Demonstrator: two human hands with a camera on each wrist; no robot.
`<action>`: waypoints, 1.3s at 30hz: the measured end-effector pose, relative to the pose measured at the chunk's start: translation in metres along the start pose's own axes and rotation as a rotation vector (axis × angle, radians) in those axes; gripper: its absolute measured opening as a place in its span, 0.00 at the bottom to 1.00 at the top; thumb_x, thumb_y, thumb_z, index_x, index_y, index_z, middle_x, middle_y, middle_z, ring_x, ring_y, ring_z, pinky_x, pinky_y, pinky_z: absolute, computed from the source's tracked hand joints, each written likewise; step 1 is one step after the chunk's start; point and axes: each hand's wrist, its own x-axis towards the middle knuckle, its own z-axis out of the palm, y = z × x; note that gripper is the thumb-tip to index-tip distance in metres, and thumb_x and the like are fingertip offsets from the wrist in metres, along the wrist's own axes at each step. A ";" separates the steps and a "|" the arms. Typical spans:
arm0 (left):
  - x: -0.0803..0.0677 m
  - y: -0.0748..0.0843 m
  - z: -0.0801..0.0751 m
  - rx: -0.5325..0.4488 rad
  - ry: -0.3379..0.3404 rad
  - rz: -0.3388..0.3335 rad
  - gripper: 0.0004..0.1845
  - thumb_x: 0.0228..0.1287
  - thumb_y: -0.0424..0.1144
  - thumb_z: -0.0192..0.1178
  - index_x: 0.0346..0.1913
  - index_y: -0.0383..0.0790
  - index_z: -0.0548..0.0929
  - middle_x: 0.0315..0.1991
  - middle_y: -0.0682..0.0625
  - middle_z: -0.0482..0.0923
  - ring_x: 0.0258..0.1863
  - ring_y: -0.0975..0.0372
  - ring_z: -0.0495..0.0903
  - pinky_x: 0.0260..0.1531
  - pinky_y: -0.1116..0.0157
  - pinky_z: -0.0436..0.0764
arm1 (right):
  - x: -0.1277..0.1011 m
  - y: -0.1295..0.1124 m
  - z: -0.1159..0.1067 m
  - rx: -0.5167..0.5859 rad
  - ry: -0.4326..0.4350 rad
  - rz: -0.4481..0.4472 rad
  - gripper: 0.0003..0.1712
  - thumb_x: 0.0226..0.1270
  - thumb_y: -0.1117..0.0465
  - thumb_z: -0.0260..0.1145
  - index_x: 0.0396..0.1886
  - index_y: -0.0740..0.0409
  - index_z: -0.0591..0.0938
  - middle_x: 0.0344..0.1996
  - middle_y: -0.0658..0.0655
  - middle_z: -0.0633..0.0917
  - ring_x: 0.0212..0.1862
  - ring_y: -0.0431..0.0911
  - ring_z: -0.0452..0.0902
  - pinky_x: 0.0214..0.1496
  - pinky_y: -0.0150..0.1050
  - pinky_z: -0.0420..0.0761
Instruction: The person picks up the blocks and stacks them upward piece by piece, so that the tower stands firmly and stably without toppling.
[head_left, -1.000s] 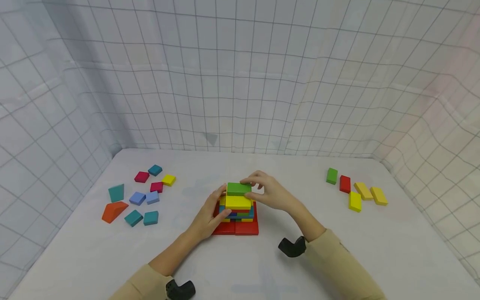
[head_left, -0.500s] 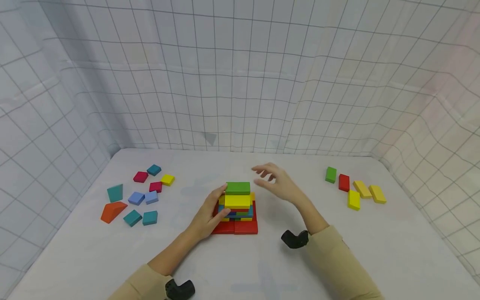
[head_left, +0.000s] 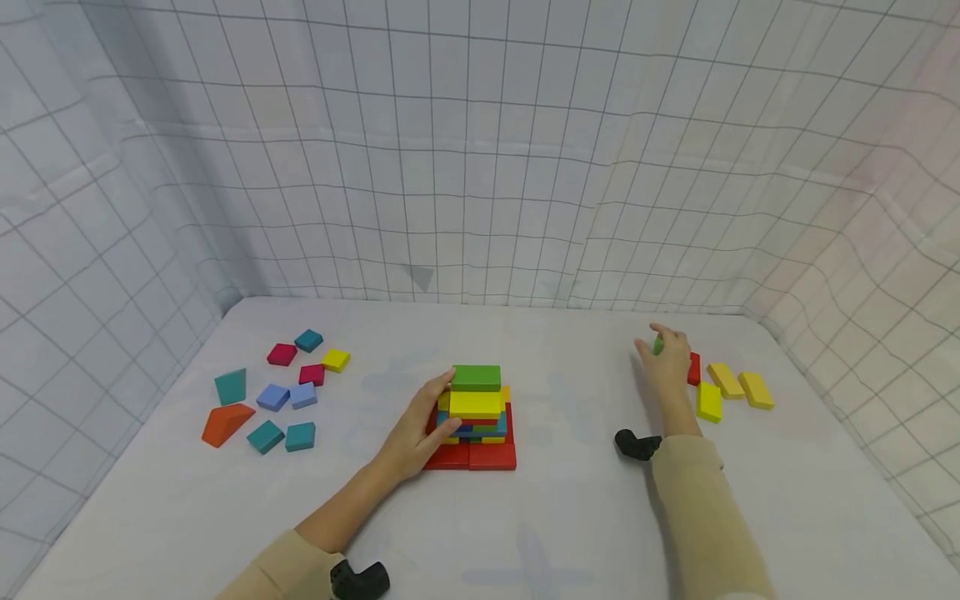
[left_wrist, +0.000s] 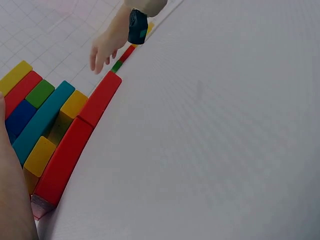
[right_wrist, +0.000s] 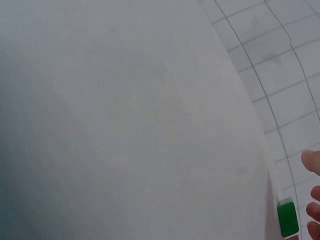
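My left hand holds the left side of a block stack, thumb in front and fingers along the far left side. The stack has a red base, blue, yellow and red layers, and a green block on top. In the left wrist view the red base and coloured layers fill the left side. At the far right my right hand reaches over another green block, its fingers spread and apart from it. The right wrist view has that green block below the fingertips.
Near the right hand lie a red block and several yellow blocks. On the table's left are teal blocks, periwinkle blocks, crimson blocks, a yellow block and an orange wedge. A gridded white curtain hangs behind.
The right hand has let go of the green block on top of the stack and moved right to the loose green block. The left hand stays at the stack.
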 end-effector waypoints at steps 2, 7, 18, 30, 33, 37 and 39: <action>0.000 0.000 0.000 -0.003 -0.006 -0.003 0.33 0.66 0.48 0.51 0.70 0.47 0.52 0.62 0.43 0.62 0.57 0.53 0.66 0.56 0.47 0.66 | 0.001 0.008 -0.004 -0.047 0.001 0.028 0.25 0.63 0.59 0.61 0.58 0.66 0.71 0.54 0.72 0.67 0.57 0.65 0.60 0.58 0.59 0.61; 0.000 0.000 0.000 -0.007 -0.009 0.002 0.33 0.67 0.49 0.50 0.70 0.47 0.51 0.61 0.44 0.63 0.56 0.54 0.66 0.55 0.47 0.67 | 0.001 0.020 -0.009 -0.150 -0.067 0.074 0.27 0.64 0.58 0.60 0.59 0.69 0.69 0.56 0.74 0.63 0.57 0.66 0.59 0.57 0.59 0.63; -0.001 -0.001 -0.001 -0.013 -0.012 -0.007 0.33 0.67 0.49 0.50 0.70 0.47 0.51 0.62 0.44 0.61 0.57 0.53 0.65 0.56 0.46 0.66 | 0.003 0.029 -0.011 -0.073 -0.266 -0.033 0.22 0.63 0.68 0.57 0.58 0.65 0.72 0.59 0.70 0.66 0.56 0.64 0.63 0.58 0.57 0.66; -0.001 0.000 -0.001 -0.014 -0.011 -0.005 0.33 0.67 0.49 0.51 0.70 0.47 0.51 0.62 0.45 0.62 0.57 0.54 0.65 0.57 0.47 0.66 | 0.000 0.027 -0.017 -0.073 -0.349 -0.114 0.24 0.62 0.65 0.60 0.56 0.71 0.70 0.51 0.70 0.70 0.49 0.62 0.71 0.53 0.53 0.73; -0.001 0.000 -0.001 -0.012 -0.012 -0.005 0.33 0.67 0.49 0.50 0.70 0.47 0.51 0.62 0.45 0.62 0.57 0.54 0.65 0.56 0.47 0.66 | -0.002 0.019 -0.018 -0.065 -0.367 -0.139 0.23 0.62 0.64 0.60 0.56 0.69 0.71 0.51 0.69 0.70 0.51 0.60 0.69 0.53 0.54 0.71; -0.001 -0.001 -0.001 -0.011 -0.016 -0.006 0.33 0.67 0.49 0.50 0.70 0.47 0.51 0.61 0.44 0.62 0.56 0.53 0.65 0.56 0.47 0.67 | -0.009 -0.008 -0.018 -0.015 -0.374 -0.295 0.21 0.61 0.64 0.62 0.54 0.66 0.74 0.49 0.66 0.74 0.49 0.57 0.68 0.52 0.54 0.69; 0.000 -0.001 -0.001 -0.011 -0.017 -0.006 0.33 0.67 0.49 0.50 0.70 0.47 0.51 0.62 0.44 0.62 0.56 0.53 0.65 0.56 0.47 0.66 | -0.017 -0.028 -0.019 0.042 -0.374 -0.399 0.20 0.59 0.65 0.64 0.52 0.64 0.76 0.46 0.63 0.76 0.47 0.55 0.69 0.49 0.52 0.70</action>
